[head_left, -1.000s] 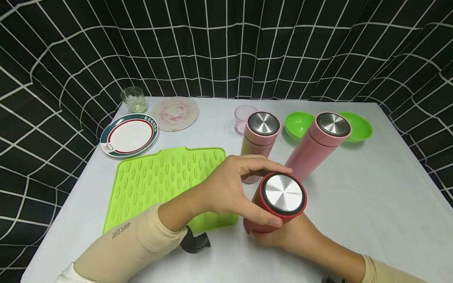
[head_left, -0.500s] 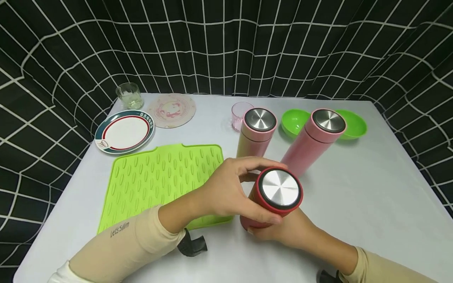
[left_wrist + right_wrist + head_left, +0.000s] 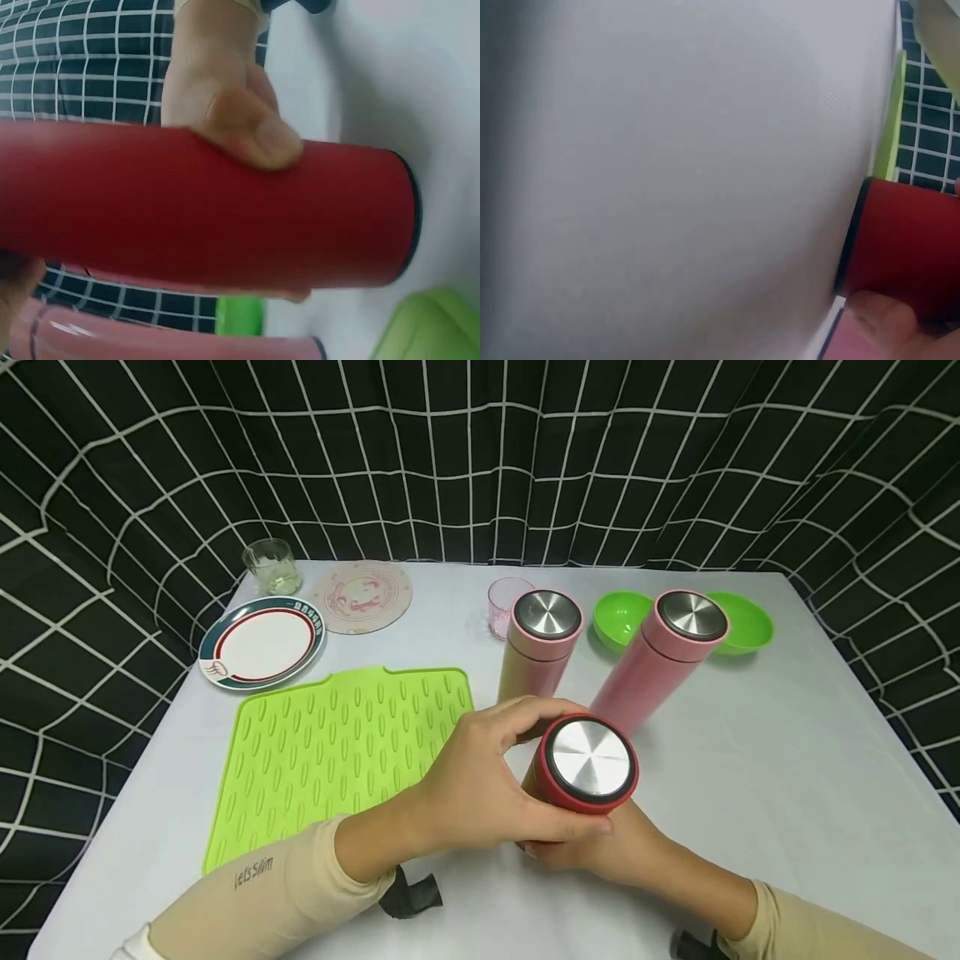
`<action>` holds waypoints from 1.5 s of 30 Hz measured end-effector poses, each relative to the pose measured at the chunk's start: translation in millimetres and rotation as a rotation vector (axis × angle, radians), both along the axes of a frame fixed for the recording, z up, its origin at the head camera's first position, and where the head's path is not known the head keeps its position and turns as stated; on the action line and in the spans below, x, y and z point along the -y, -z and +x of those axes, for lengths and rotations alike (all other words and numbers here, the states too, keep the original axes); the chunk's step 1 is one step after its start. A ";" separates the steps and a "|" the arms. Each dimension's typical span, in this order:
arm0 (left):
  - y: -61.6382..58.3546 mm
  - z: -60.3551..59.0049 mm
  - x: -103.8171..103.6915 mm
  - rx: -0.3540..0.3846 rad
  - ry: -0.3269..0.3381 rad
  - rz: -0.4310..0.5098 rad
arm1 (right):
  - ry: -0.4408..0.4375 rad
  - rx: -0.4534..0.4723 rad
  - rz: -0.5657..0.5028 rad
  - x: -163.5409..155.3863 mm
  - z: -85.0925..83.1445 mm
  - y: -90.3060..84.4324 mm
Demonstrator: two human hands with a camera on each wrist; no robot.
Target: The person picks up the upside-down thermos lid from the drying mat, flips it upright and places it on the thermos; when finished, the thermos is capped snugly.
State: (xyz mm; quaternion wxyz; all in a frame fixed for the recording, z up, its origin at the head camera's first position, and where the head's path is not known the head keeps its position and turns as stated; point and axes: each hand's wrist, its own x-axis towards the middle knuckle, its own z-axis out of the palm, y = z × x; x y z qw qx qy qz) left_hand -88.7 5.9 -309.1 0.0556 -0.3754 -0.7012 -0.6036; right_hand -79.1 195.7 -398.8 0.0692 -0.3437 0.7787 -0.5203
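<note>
A red thermos flask [image 3: 591, 760] with a silver-topped lid is held upright between both hands, above the front middle of the table. My left hand [image 3: 491, 785] grips its upper part from the left, the thumb lying across the front just below the lid. Lower down, my right hand [image 3: 607, 847] holds the body from the right, partly hidden behind the flask and the left thumb. The left wrist view shows the long red body and the right thumb [image 3: 274, 142] pressed on it. Whether the flask's base touches the table, I cannot tell.
Two pink flasks [image 3: 542, 652] [image 3: 651, 672] stand just behind the red one. A green ribbed mat [image 3: 330, 752] lies at left. Farther back are a rimmed plate [image 3: 262, 643], a pink-patterned disc [image 3: 363, 597], a clear glass [image 3: 272, 568], a pink glass [image 3: 504, 610] and two green bowls [image 3: 615, 620] [image 3: 746, 625].
The left hand has turned slightly around the red flask, its thumb now farther along the front. The flask stays nearly in place; the head view has shifted a little.
</note>
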 end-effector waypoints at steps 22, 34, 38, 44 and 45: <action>-1.6 -6.2 5.0 0.025 0.057 0.004 | -0.099 -0.037 0.030 -2.7 -12.3 -1.2; 5.4 -35.2 4.0 0.129 0.360 -0.020 | -0.113 0.034 0.122 -15.8 -17.6 -0.4; 0.5 -22.6 4.8 0.102 0.259 -0.078 | -0.179 -0.028 0.113 -13.0 -19.9 -1.1; -1.7 -9.9 4.3 0.079 0.095 -0.035 | -0.190 -0.015 0.092 -12.7 -20.9 -0.5; -1.2 -10.5 5.0 0.090 0.094 -0.021 | -0.179 -0.006 0.094 -12.1 -20.6 -0.3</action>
